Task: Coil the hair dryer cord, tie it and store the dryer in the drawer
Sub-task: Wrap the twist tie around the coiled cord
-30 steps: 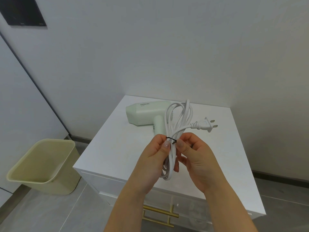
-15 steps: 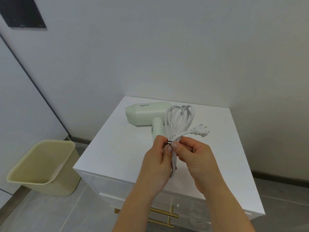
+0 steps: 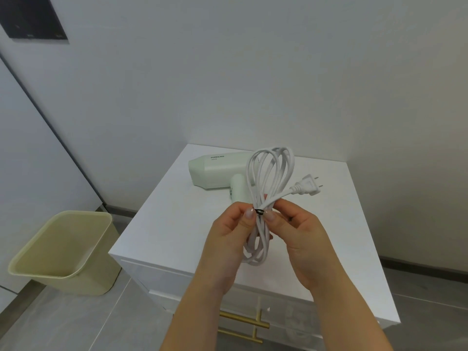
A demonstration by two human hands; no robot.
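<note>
Cord (image 3: pixel 269 173) is being held up as a long white coil over the front part of the white cabinet top (image 3: pixel 164 224), so it isn't lying on anything. A small black tie (image 3: pixel 259 212) is wrapping round the middle of the bundle and squeezing the loops together. Above the tie the loops are fanning out, and a shorter bunch is hanging below it between the two palms. The plug (image 3: pixel 307 187) is sticking out to the right of the upper loops, prongs pointing right.

The left hand (image 3: pixel 228 239) is pinching the bundle right at the tie from the left, thumb and fingertips curled in on it. The right hand (image 3: pixel 301 239) is doing the same from the other side, thumb tip pressing just beside the tie and the other fingers curling behind the cord.

The pale green hair dryer (image 3: pixel 217 171) is lying on its side on the cabinet top behind the hands, barrel pointing left. The loops are partly hiding its handle, so I can't tell where the cord joins it.

Under the top, a closed drawer front (image 3: pixel 177 279) is showing, with a gold bar handle (image 3: pixel 243 319). A pale yellow bin (image 3: pixel 63 252) is standing on the grey tiled floor near the cabinet's left side.
</note>
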